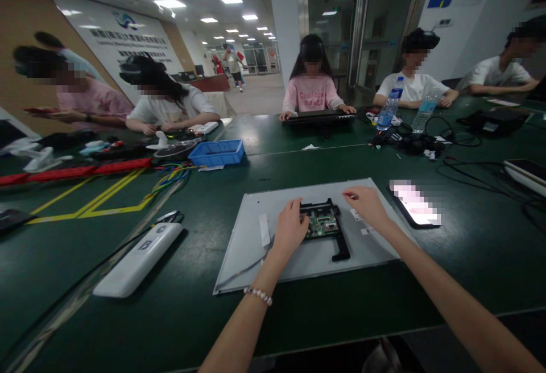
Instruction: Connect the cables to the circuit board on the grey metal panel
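Observation:
A pale flat panel (243, 248) lies on the table before me, and on it sits a black plastic frame (341, 246) carrying a green circuit board (316, 227). My left hand (290, 228) grips the frame's left side, with the thumb by the board and the fingers at the far edge. Over the panel, just right of the frame, my right hand (367, 205) is closed in a pinch; whatever its fingertips hold, if anything, is too small to make out. A white strip (264, 229) and a thin cable (243, 272) lie on the panel left of my left hand.
A lit phone (414, 204) lies right of the panel. To the left are a white power bank (140, 259) with a cable and a blue basket (217, 153). Two bottles (390, 104) stand among cables at the back right. Several people sit around the table.

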Tool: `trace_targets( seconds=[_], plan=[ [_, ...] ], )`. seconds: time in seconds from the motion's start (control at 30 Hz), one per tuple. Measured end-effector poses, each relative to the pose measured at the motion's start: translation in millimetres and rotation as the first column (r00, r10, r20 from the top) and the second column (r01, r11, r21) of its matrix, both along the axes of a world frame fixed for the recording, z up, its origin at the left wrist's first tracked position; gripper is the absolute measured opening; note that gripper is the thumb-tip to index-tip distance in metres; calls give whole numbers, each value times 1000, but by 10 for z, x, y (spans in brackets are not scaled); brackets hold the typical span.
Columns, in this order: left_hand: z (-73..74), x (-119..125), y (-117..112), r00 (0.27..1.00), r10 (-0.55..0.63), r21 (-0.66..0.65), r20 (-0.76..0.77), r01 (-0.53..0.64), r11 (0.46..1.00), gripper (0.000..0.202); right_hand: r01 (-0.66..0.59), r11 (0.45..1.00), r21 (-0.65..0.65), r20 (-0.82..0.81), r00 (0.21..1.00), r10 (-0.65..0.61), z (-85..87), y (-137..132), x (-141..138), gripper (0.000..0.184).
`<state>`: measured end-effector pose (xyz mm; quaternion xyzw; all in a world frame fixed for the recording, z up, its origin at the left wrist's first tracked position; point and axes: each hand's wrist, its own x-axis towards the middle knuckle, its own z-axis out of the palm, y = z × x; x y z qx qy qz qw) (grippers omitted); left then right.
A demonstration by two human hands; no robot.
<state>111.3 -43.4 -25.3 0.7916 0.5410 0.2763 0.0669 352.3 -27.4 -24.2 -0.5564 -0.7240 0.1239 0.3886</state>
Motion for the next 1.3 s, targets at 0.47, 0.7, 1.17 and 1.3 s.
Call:
trace_targets(
  seconds=[0.47,0.7,1.17,1.3],
  plan=[
    [-3,0,-21,996,68,-2,-60,-68,998,39,-124,988,-98,240,960,144,28,269,-887,21],
    [-28,4,-7,996,65,11,-67,-65,998,37,-186,976,-111,203,957,206,-28,267,-884,22],
    [-33,13,-2,995,65,28,-72,-64,998,35,-184,975,-125,166,965,203,-19,263,-886,23],
    [-24,13,-4,996,59,31,-69,-57,998,34,-178,975,-131,162,967,199,-23,270,-891,23]
  ],
)
